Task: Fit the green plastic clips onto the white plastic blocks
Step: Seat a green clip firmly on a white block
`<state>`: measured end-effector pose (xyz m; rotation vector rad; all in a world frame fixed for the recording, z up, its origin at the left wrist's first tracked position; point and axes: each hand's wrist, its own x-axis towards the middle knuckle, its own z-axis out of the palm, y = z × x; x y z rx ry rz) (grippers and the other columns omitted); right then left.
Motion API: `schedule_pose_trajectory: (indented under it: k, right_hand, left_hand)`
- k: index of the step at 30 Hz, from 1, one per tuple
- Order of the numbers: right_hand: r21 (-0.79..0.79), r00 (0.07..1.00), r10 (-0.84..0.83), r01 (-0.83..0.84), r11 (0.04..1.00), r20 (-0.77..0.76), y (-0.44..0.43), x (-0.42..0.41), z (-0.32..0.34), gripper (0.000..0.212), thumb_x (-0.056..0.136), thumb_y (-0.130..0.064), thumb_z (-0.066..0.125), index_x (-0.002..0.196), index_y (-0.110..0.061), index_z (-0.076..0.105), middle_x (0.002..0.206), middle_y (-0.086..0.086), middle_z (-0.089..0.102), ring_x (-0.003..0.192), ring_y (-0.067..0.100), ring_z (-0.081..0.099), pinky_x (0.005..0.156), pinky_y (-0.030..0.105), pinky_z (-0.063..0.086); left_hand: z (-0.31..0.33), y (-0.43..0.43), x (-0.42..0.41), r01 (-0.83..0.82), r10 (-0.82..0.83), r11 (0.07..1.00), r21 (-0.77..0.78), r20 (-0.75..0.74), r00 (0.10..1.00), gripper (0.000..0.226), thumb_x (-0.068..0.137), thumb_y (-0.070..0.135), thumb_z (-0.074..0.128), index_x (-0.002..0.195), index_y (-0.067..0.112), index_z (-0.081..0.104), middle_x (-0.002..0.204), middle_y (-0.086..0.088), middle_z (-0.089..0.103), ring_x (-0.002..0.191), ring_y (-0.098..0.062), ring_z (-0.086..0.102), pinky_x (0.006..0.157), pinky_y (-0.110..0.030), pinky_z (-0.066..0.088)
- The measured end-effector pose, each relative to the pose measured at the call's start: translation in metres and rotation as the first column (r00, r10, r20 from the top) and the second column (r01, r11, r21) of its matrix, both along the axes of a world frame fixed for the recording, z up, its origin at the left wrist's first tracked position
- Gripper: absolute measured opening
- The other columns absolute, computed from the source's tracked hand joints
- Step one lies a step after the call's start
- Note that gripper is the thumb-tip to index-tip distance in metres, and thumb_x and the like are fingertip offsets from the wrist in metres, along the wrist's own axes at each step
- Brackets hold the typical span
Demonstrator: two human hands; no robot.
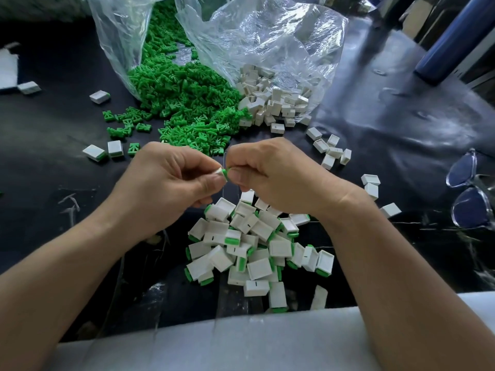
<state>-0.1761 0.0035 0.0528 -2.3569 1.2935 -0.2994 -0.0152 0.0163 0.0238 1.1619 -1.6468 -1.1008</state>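
**Over the dark table, clip against block**

At the far left of the table (40,199) we see a few stray blocks (99,96) with green ends, lying well apart from each other. Next to them a clear bag (117,36) spills a heap of green clips (184,103) toward us.

In the middle, above the table, our left hand (171,183) has its fingers curled and pinches a white block (219,171) between thumb and forefinger. A green clip (225,174) touches that block's end. Our right hand (270,178) is curled too and pinches the clip from the other side. How far the clip is seated we cannot tell.

Beneath the right wrist lies a pile of finished blocks (257,253), white with green showing at their ends.

Further right, a second clear bag (281,36) lets loose white blocks (273,100) out beside the green heap. Clear-framed glasses (468,188) rest near the right edge, and a blue bottle (450,41) lies at the top right.
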Motion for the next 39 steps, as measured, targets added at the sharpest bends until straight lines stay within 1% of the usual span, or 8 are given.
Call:
schedule_pose_trajectory:
  k: [4, 10, 14, 19, 23, 27, 30, 39]
  right_hand:
    - [-0.034, 0.994, 0.031, -0.034, 0.999, -0.104, 0.002, 0.001, 0.0, 0.019, 0.093, -0.017, 0.05, 0.073, -0.016, 0.05, 0.061, -0.007, 0.038, 0.069, 0.019, 0.038, 0.065, 0.036, 0.029]
    - [-0.067, 0.981, 0.087, -0.1, 0.993, -0.176, 0.003, 0.002, -0.002, 0.019, 0.092, -0.017, 0.049, 0.073, -0.02, 0.045, 0.063, -0.008, 0.039, 0.068, 0.019, 0.038, 0.063, 0.036, 0.03]
    - [-0.075, 0.996, -0.008, 0.015, 0.997, 0.091, 0.001, 0.001, -0.005, 0.015, 0.092, -0.014, 0.052, 0.078, -0.01, 0.057, 0.066, -0.001, 0.051, 0.065, 0.019, 0.046, 0.06, 0.033, 0.034]
    - [0.276, 0.791, -0.264, 0.126, 0.953, 0.552, -0.003, 0.003, -0.005, 0.034, 0.094, -0.027, 0.046, 0.076, -0.002, 0.061, 0.064, 0.003, 0.059, 0.061, 0.013, 0.054, 0.057, 0.022, 0.045]
    - [0.577, 0.654, -0.487, 0.093, 0.812, 0.579, -0.005, 0.003, -0.004, 0.05, 0.097, -0.043, 0.028, 0.073, -0.011, 0.059, 0.068, 0.005, 0.061, 0.059, 0.013, 0.053, 0.057, 0.023, 0.043]
    - [0.722, 0.646, -0.512, -0.09, 0.686, 0.567, -0.001, 0.012, -0.005, 0.056, 0.095, -0.049, 0.022, 0.084, -0.007, 0.057, 0.076, 0.007, 0.06, 0.062, 0.014, 0.054, 0.059, 0.023, 0.042]
    - [0.753, 0.626, -0.525, -0.157, 0.639, 0.576, 0.002, 0.019, -0.004, 0.055, 0.095, -0.048, 0.022, 0.082, -0.004, 0.053, 0.069, 0.007, 0.054, 0.058, 0.013, 0.047, 0.055, 0.021, 0.04]
    - [0.756, 0.59, -0.578, -0.088, 0.648, 0.564, 0.007, 0.025, -0.006, 0.042, 0.098, -0.035, 0.03, 0.065, -0.01, 0.041, 0.06, 0.004, 0.033, 0.053, 0.012, 0.027, 0.053, 0.024, 0.023]
  left_hand:
    - [-0.003, 0.0, 0.004, 0.004, 0.022, 0.994, -0.112, 0.231, 0.973, 0.014, 0.075, 0.006, 0.072, 0.071, 0.019, 0.071, 0.064, -0.002, 0.068, 0.05, -0.008, 0.062, 0.054, -0.023, 0.054]
    - [-0.003, 0.001, 0.003, 0.065, -0.02, 0.99, -0.129, 0.329, 0.944, 0.014, 0.074, 0.009, 0.073, 0.068, 0.021, 0.069, 0.062, 0.002, 0.067, 0.053, -0.013, 0.062, 0.057, -0.032, 0.051]
    - [0.006, -0.001, 0.003, 0.015, -0.015, 1.0, -0.001, 0.003, 1.0, 0.011, 0.065, 0.025, 0.068, 0.073, 0.019, 0.07, 0.066, -0.007, 0.069, 0.05, -0.007, 0.061, 0.046, -0.018, 0.05]
    - [0.008, -0.003, 0.0, -0.053, 0.069, 0.995, 0.084, -0.211, 0.975, 0.02, 0.067, 0.021, 0.066, 0.084, 0.012, 0.067, 0.073, -0.003, 0.073, 0.058, -0.01, 0.066, 0.045, -0.018, 0.049]
    - [0.006, -0.004, -0.003, -0.111, 0.131, 0.99, 0.085, -0.288, 0.949, 0.018, 0.065, 0.018, 0.065, 0.083, 0.016, 0.064, 0.074, 0.007, 0.073, 0.067, -0.004, 0.066, 0.053, -0.017, 0.052]
    - [0.007, -0.003, -0.005, -0.061, 0.086, 0.995, 0.082, -0.341, 0.936, 0.017, 0.065, 0.013, 0.064, 0.079, 0.019, 0.072, 0.085, 0.008, 0.072, 0.075, -0.001, 0.066, 0.064, -0.012, 0.051]
    - [0.007, -0.003, -0.005, -0.03, 0.056, 0.996, 0.08, -0.347, 0.936, 0.015, 0.063, 0.014, 0.064, 0.068, 0.022, 0.075, 0.075, 0.009, 0.072, 0.066, -0.002, 0.064, 0.061, -0.013, 0.051]
    - [0.007, -0.001, -0.005, 0.042, -0.024, 0.998, 0.047, -0.324, 0.946, 0.019, 0.07, 0.009, 0.062, 0.088, 0.004, 0.066, 0.06, -0.004, 0.068, 0.054, -0.015, 0.063, 0.055, -0.02, 0.052]
